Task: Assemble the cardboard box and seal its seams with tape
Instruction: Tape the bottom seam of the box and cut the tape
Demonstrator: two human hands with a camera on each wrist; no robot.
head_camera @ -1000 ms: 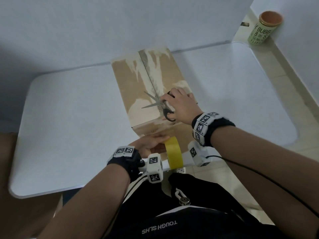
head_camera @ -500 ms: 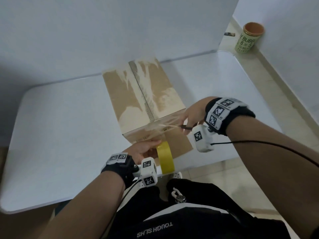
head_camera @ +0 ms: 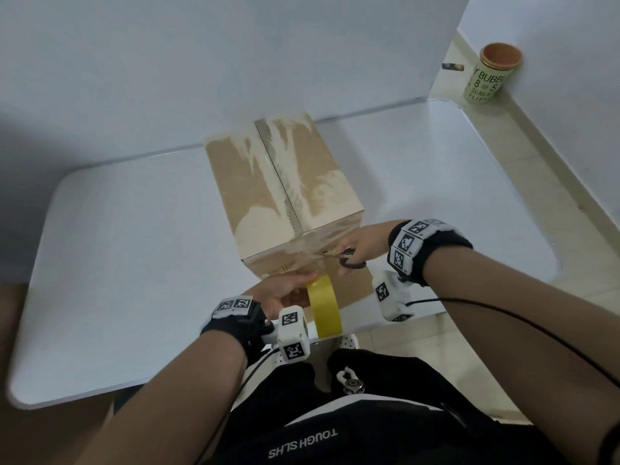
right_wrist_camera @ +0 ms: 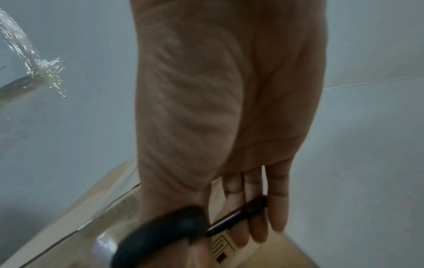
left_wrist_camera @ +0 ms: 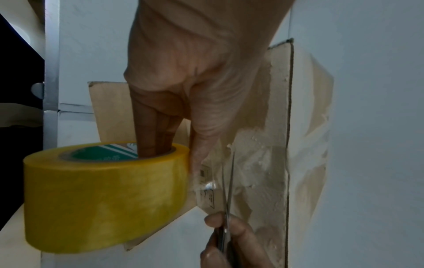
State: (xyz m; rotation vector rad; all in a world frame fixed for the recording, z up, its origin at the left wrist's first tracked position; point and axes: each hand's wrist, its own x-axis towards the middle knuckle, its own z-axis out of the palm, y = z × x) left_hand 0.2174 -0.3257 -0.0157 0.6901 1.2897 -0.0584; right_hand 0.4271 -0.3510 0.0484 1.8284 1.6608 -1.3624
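A brown cardboard box stands on the white table, its top seam covered with clear tape that runs down the near face. My left hand grips the yellow tape roll just below the box's near edge, fingers inside the core. My right hand holds black-handled scissors at the stretched tape strip between roll and box. In the left wrist view the scissors' blades lie nearly together across the strip.
A green canister with a brown lid stands on the floor at the far right. White walls rise behind the table. A loose box flap hangs over the table's near edge. My lap is right below.
My right hand took the scissors from the box top down to the near face, at the tape strip. The left hand kept holding the roll in place.
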